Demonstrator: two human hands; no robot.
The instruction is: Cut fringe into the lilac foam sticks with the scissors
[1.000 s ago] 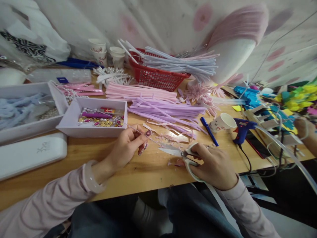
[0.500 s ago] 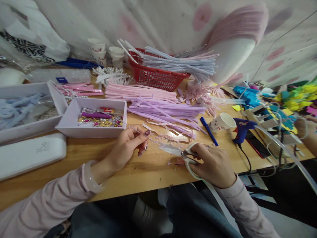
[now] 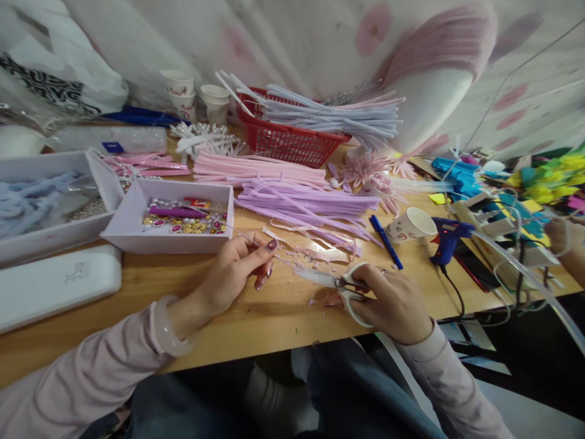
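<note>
Across the smooth wooden tabletop [image 3: 256,326], I see straight, fuzzy purple stems [image 3: 301,204]. My right hand [image 3: 400,302] grips metal-bladed scissors [image 3: 337,282]; my left hand [image 3: 237,262] pinches a thin strand [image 3: 282,261], one end near the scissors' pointed tips.

Both forearms reach forward over the worktop in pale sleeves. The left hand [image 3: 237,262] is turned inward, its thumb pressed against curled fingers in a pinching grip. The right hand [image 3: 397,302] has its knuckles up, fingers bent and pointing leftward.
</note>
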